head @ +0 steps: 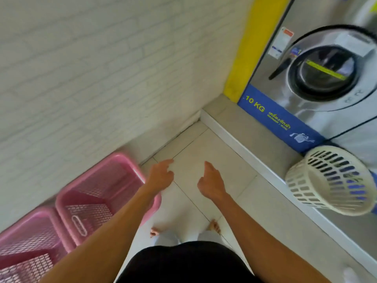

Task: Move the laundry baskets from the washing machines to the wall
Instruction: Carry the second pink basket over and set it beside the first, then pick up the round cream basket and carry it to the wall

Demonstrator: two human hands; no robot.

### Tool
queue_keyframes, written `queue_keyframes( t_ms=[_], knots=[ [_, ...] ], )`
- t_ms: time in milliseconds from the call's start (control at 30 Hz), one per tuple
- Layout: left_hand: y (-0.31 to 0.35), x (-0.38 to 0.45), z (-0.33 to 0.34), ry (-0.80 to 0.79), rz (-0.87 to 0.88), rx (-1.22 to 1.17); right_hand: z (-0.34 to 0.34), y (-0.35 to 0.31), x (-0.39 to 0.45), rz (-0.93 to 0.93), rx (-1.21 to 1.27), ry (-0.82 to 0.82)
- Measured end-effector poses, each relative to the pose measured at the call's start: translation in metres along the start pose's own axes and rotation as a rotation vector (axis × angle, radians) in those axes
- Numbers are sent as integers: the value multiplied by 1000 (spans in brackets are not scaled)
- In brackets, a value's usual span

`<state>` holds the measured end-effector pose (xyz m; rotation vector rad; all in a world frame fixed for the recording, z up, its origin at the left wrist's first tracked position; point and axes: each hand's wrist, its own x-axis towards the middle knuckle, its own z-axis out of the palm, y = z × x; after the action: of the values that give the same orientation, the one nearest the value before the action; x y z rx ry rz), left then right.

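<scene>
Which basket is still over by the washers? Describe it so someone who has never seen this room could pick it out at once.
Start at the steel washing machine with the blue 10 KG strip, on the right. Below its door, on the raised step, sits the white basket. It is round and slotted, tipped on its side, unlike the two pink rectangular baskets along the white brick wall.

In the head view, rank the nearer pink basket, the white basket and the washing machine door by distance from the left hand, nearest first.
From the left hand:
1. Nearer pink basket, right beside it against the wall on the left.
2. White basket, on the raised ledge to the right, past the right hand.
3. Washing machine door, up at the far right.
</scene>
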<state>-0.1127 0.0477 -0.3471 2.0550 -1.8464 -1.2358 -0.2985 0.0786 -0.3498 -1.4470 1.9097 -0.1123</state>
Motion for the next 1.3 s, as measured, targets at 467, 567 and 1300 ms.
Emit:
queue_keyframes(
  t_ms=[467,567,1300],
  knots=[
    [217,31,138,-148,336,286,-137,203,-25,240,128,278],
    [253,38,162,-201,413,332,-156,235,-27,299,162,321],
    [460,173,341,-573,521,492,-266,446,35,811,480,425]
  ],
)
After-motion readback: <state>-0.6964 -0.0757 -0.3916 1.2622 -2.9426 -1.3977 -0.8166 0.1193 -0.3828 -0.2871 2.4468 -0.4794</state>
